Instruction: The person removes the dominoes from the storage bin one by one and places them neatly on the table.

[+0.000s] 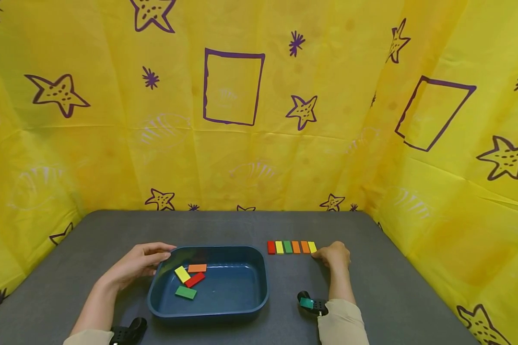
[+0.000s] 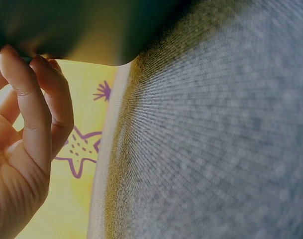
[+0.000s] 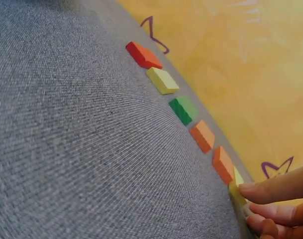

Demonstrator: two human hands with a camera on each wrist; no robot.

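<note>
My left hand (image 1: 140, 261) holds the far left corner of a dark blue plastic bin (image 1: 265, 287). In the left wrist view its bent fingers (image 2: 34, 99) touch the bin's outer wall (image 2: 91, 35); the thumb's contact is hidden there. At the right end of a row of small blocks, my right hand (image 1: 336, 254) pinches a yellow block (image 3: 236, 186) between thumb and fingers, low at the table. Leftward from it stand two orange blocks (image 3: 222, 164), a green block (image 3: 182, 109), another yellow block (image 3: 162, 81) and a red block (image 3: 143, 55), with narrow gaps.
Inside the bin, on its left side, lie a yellow block (image 1: 182, 274), an orange block (image 1: 197, 268), a red block (image 1: 194, 280) and a green block (image 1: 186, 293). The grey table (image 1: 224, 227) is enclosed by a yellow patterned curtain (image 1: 259, 143).
</note>
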